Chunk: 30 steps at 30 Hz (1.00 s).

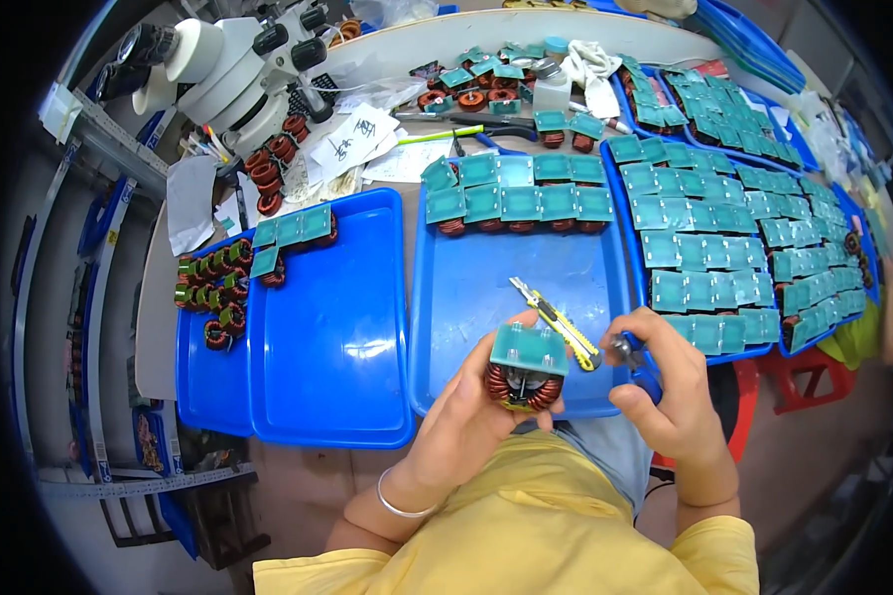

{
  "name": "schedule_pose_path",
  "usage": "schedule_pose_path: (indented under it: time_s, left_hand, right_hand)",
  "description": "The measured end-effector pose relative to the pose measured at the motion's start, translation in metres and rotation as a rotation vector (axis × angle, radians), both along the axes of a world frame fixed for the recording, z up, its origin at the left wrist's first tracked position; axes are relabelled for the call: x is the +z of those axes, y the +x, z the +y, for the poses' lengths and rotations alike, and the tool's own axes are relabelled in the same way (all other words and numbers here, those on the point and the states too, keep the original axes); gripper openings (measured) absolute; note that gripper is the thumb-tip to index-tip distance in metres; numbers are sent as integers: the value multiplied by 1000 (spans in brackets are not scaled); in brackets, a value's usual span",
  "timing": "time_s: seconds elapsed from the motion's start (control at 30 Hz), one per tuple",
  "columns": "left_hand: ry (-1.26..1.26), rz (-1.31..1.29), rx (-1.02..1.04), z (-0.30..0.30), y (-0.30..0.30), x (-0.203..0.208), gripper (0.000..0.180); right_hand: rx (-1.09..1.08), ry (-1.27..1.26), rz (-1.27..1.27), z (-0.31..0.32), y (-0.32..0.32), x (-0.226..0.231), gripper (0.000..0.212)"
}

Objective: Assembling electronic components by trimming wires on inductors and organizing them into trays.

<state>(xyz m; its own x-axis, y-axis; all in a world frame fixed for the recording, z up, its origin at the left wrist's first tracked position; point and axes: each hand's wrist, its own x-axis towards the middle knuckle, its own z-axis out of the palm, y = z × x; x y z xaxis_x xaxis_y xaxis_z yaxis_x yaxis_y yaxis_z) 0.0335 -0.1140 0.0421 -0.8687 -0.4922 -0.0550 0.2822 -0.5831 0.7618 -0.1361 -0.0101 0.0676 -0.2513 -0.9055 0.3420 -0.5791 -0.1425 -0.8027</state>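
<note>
My left hand [458, 412], with a bangle at the wrist, is closed around a copper-wound choke coil [529, 349] with a teal board on top. Its dark red windings face me below the board. To the right, my right hand [683, 387] is curled around a small pair of pliers [625, 351] with blue handles; the fingers partly hide the tool. The pliers are apart from the coil. Just beyond both hands, a yellow utility knife [563, 327] lies in the middle blue tray [466, 297], its blade end pointing away to the left.
Several teal-topped coils [521, 202] fill the middle tray's far end. Blue trays [633, 273] packed with more stand at right. At left, a blue tray [332, 397] holds a few, beside bare coils [208, 288]. A microscope [233, 74] and papers [352, 137] stand behind; a red stool [809, 379] is below right.
</note>
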Motion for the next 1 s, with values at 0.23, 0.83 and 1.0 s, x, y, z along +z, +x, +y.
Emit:
schedule_pose_path:
  time_s: [0.23,0.83,1.0]
  left_hand:
    - [-158,-179,188,7,2,9,84]
    - [-859,-110,167,4,6,12,71]
    - [-948,-111,196,5,4,13,70]
  right_hand:
    - [146,70,464,8,2,21,42]
    - [112,84,669,26,8,31,49]
    - [111,75,676,26,7,29,47]
